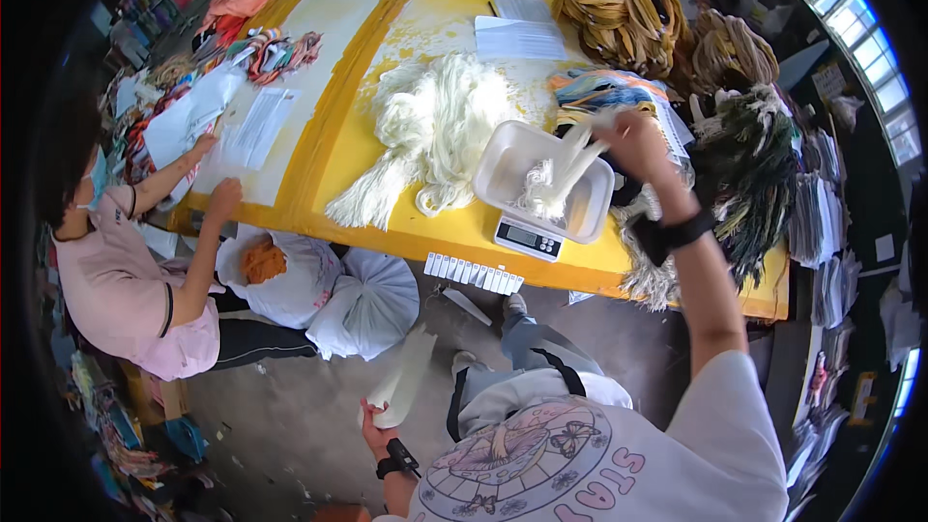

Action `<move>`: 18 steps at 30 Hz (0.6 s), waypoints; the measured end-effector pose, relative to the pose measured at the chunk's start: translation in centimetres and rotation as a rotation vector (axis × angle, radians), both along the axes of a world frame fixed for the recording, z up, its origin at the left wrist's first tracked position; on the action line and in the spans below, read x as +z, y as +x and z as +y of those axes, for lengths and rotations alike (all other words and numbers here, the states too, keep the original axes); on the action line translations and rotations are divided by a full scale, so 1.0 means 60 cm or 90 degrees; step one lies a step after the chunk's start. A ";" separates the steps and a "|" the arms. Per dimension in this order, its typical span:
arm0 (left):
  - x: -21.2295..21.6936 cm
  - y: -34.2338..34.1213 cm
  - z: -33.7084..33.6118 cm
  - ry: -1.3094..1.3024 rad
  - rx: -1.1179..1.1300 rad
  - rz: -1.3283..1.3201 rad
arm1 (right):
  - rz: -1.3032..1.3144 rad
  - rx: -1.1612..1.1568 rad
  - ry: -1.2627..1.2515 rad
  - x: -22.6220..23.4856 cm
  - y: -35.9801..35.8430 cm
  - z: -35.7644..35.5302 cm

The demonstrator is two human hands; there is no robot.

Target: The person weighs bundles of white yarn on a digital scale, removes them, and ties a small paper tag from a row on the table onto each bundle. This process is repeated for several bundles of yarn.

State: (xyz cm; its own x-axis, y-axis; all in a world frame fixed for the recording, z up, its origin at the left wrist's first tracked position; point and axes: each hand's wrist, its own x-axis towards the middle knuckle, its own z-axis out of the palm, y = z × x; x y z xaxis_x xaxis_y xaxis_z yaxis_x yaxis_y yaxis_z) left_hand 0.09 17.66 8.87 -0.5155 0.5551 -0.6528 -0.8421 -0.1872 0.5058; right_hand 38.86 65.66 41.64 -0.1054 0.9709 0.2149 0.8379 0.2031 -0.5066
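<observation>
My right hand (638, 147), slightly blurred, is closed on a bundle of white yarn (578, 159) above a clear plastic tub (495, 157). The bundle's lower end hangs down to a small heap of white yarn (543, 195) in the tub. Under the tub is a digital scale (528, 238) at the table's near edge. Low beside my body, my left hand (377, 433) grips a long pale white hank of yarn (404, 377) that sticks up from the fingers. Left of the tub lies a big loose pile of white yarn (440, 121).
Mustard, brown and dark green yarn hanks (623, 14) crowd the table's right side. Papers (520, 39) lie at the back. A co-worker in pink (135, 275) handles papers on the left. White sacks (367, 304) stand on the floor; small white tags (474, 273) line the near edge.
</observation>
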 end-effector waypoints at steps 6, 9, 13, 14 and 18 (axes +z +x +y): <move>0.204 0.046 0.169 0.115 -0.070 -0.021 | 0.643 -0.347 -0.366 -0.299 0.115 -0.092; 0.229 0.030 0.211 0.195 -0.147 0.039 | 0.982 -0.343 -0.473 -0.387 0.186 -0.140; 0.294 0.021 0.263 0.382 -0.206 0.012 | 1.148 -0.300 -0.555 -0.411 0.193 -0.182; 0.313 0.024 0.276 0.378 -0.214 0.010 | 1.171 -0.293 -0.553 -0.410 0.194 -0.189; 0.351 0.028 0.298 0.474 -0.265 -0.029 | 1.211 -0.251 -0.555 -0.421 0.206 -0.205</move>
